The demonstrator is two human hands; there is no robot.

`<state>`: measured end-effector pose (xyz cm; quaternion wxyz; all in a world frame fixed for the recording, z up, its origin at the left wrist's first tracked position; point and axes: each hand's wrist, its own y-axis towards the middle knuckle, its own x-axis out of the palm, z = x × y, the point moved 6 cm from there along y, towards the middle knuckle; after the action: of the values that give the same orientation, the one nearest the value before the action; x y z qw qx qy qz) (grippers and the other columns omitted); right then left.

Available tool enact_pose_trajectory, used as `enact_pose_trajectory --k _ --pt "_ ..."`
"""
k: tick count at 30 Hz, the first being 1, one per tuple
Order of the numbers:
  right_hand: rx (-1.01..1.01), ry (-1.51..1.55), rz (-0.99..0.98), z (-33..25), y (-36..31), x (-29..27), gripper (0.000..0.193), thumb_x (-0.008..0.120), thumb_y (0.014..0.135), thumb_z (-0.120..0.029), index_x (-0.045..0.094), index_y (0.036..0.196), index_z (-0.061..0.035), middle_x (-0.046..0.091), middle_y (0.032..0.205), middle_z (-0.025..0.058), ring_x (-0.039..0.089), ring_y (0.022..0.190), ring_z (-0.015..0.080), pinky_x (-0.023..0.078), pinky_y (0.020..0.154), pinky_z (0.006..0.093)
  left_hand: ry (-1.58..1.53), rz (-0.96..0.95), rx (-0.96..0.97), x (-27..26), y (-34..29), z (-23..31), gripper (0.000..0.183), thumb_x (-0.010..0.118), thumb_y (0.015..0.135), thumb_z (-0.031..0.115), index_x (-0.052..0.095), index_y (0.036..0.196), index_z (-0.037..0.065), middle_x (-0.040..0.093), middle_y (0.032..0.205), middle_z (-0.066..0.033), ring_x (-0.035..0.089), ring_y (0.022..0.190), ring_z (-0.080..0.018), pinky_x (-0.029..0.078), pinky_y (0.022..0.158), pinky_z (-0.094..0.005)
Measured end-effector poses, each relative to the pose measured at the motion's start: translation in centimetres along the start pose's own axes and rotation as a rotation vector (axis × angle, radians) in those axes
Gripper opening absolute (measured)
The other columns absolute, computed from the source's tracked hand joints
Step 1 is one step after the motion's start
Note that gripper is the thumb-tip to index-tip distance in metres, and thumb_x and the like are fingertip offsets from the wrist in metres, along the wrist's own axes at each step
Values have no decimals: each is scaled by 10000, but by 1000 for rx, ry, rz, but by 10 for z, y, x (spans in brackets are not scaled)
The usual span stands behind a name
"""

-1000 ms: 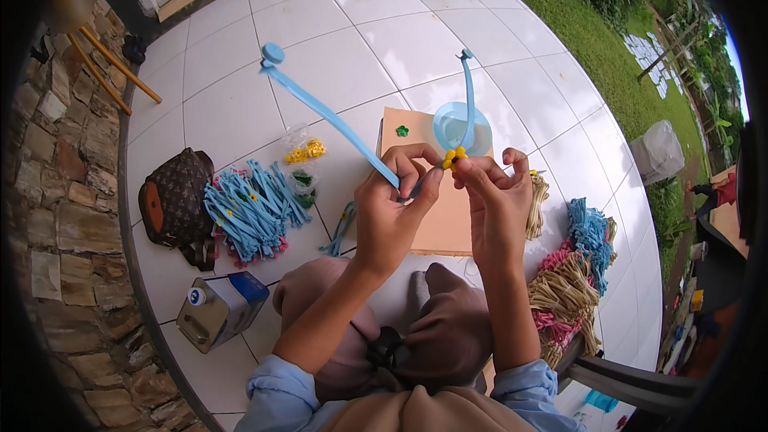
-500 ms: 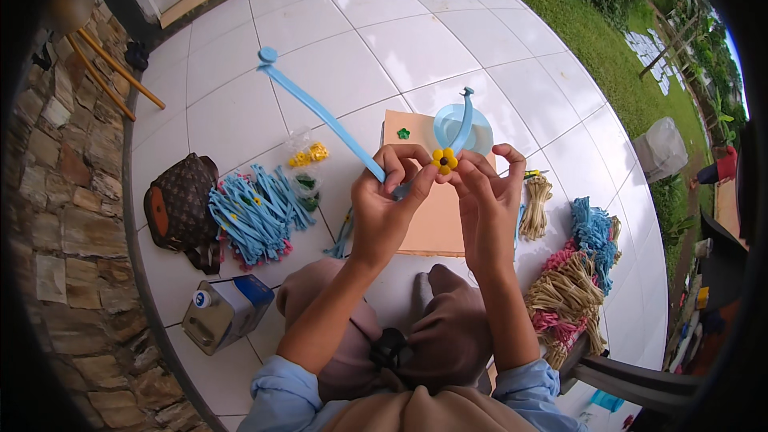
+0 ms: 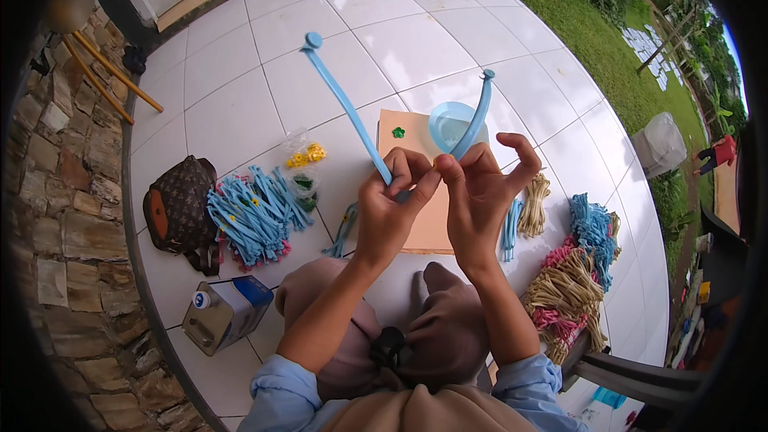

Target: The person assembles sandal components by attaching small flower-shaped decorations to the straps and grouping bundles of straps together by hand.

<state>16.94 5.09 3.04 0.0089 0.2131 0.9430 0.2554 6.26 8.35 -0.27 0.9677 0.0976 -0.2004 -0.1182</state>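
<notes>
A light-blue strap (image 3: 350,108) runs through both my hands above the board, its two ends sticking up and away from me. A round blue knob caps its left end, and a smaller knob the right one. My left hand (image 3: 388,212) is closed, pinching the strap between thumb and fingers. The thumb and fingers of my right hand (image 3: 476,220) press together at the strap's middle, with the little finger lifted. Only a speck of the yellow flower (image 3: 435,162) shows between the fingertips. Under the hands lies a tan board (image 3: 426,224) with a green flower piece (image 3: 398,133) on it.
A light-blue bowl (image 3: 438,118) stands at the board's far right. Left are a heap of blue straps (image 3: 252,216), bagged yellow flowers (image 3: 306,155), a brown bag (image 3: 182,204) and a metal can (image 3: 227,314). Right lie beige bundles (image 3: 564,296) and blue bundles (image 3: 592,232).
The yellow flower, plainly visible before, is now almost covered by my fingertips. Both strap ends have swung to the right, and my right hand has turned and closed in on my left.
</notes>
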Motion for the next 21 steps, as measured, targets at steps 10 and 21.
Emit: enact_pose_trajectory --k 10,21 --pt "-60 -8 3 6 -2 -5 472 558 838 82 237 1146 -77 472 687 55 541 646 125 436 597 239 -51 -5 -123 1 2 -13 421 678 802 29 295 648 113 564 787 -43 554 778 -76 463 713 -214" --pt "-121 -189 -27 6 -4 -15 449 502 870 50 219 1204 -52 570 907 167 596 804 216 500 697 304 -18 73 -86 -7 5 -12 399 670 798 20 301 669 101 645 922 -161 617 860 -140 496 767 -248"
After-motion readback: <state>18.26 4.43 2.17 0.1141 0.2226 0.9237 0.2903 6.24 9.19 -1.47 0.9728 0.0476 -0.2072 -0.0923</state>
